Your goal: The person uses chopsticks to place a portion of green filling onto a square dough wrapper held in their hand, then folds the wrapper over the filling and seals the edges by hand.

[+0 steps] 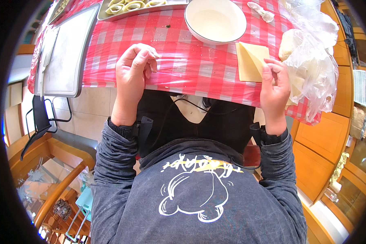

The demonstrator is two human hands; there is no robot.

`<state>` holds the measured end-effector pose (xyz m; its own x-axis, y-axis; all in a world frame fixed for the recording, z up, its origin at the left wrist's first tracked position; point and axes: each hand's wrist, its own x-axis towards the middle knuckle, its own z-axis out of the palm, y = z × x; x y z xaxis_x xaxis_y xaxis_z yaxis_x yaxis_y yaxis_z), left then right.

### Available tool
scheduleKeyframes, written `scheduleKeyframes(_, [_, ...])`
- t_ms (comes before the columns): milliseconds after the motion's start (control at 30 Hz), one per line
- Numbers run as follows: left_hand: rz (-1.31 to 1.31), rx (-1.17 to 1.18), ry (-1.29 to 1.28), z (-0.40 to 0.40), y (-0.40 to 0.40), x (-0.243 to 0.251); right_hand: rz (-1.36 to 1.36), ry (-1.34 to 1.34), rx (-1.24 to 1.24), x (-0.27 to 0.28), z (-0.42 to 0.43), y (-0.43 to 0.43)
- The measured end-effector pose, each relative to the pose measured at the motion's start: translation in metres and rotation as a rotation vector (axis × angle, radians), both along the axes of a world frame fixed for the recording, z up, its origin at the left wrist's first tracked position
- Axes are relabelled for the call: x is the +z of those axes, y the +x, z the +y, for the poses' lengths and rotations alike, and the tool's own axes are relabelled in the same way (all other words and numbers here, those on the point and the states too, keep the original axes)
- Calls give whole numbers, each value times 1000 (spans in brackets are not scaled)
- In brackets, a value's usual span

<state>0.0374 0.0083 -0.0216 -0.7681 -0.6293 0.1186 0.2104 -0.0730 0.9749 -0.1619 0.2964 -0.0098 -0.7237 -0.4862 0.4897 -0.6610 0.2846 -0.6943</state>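
Observation:
A stack of square yellow dough wrappers (247, 65) lies near the table's front edge. My right hand (276, 76) pinches the corner of its top sheet between thumb and fingers, and that sheet is lifted and folded back on a slant. Over the tablecloth to the left is my left hand (137, 61), its fingers curled in and the thumb against the index finger. White flour or dough coats those fingertips; nothing held shows there. Beyond the wrappers stands a white bowl (215, 21) with a dark rim and pale liquid inside.
Filled dumplings (134, 6) sit on a metal tray (140, 12) at the back. A knife (47, 55) rests on a cutting board (68, 55) at left. Clear plastic bags (311, 67) lie at right. Red checked plastic (177, 64) covers the table.

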Motion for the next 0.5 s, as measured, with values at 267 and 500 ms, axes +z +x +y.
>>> scheduleKeyframes(267, [-3,-8,2,0,2,0,-447,-189,-150,41,-3,-13])
scheduleKeyframes(500, [32,-91,96,7,8,15,-565,-316,-101,50,4,-16])
